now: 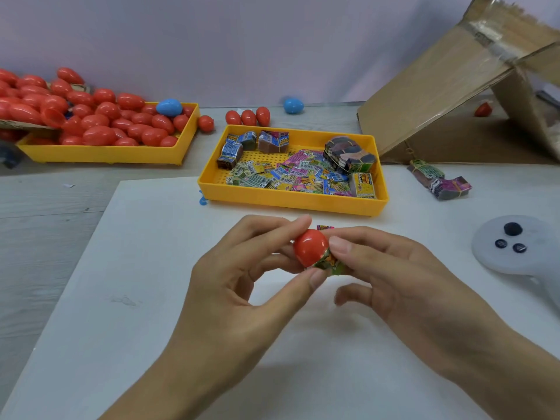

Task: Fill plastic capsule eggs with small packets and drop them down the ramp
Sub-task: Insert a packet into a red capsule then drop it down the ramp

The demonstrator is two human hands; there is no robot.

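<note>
The left hand [242,268] holds a red capsule egg half [310,247] between the thumb and the first fingers, just above the white board [151,298] that lies on the desk [45,213]. The right hand [394,274] pinches a small packet [328,263] with green and orange print and presses it at the open edge of the red half. Part of the packet sticks out, so it looks like the packet is going in but is not all the way inside. Whether the right hand also hides the other half of the egg, I cannot tell. This seems to be the filling step. Next, I think, the packet needs a push until it sits fully inside, because a corner left poking out would stop the egg from snapping shut. Then the second half must go on, lined up straight, and be squeezed closed. After that the egg goes to the cardboard ramp [439,95], which leans up at the far right of the desk. Behind the hands a yellow tray [291,201] holds many more small packets, some loose and some in bundles tied with bands. Two more packet bundles [436,180] lie on the desk beside that tray. At the far left another yellow tray [106,154] is heaped with red eggs and one blue egg [169,107]. Three red eggs [248,116] and a second blue one [293,105] sit loose between the trays. A grey controller [515,247] rests at the right
</note>
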